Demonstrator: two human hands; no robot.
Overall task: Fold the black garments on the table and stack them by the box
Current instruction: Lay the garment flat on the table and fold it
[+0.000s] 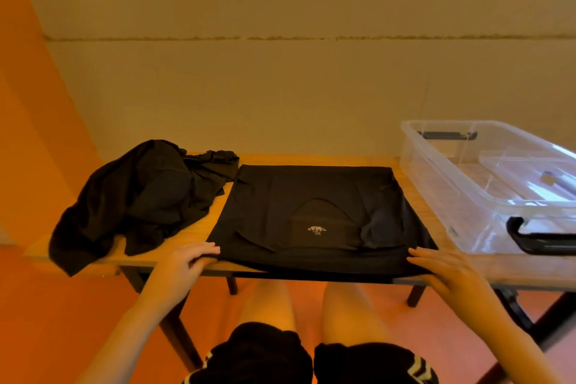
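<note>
A long wooden table [193, 227] stood against the pale far wall, and a clear plastic storage box with black handles [467, 184] sat on its right end, just right of a black shirt partly folded into a flat rectangle [311, 203] at the near middle. A crumpled heap of black garments [137, 196] lay on the left, draping over the near edge. The left hand [187, 262] pinched the folded shirt's near-left corner, while the right hand [448, 271] lay on its near-right corner, fingers straight and spread.
</note>
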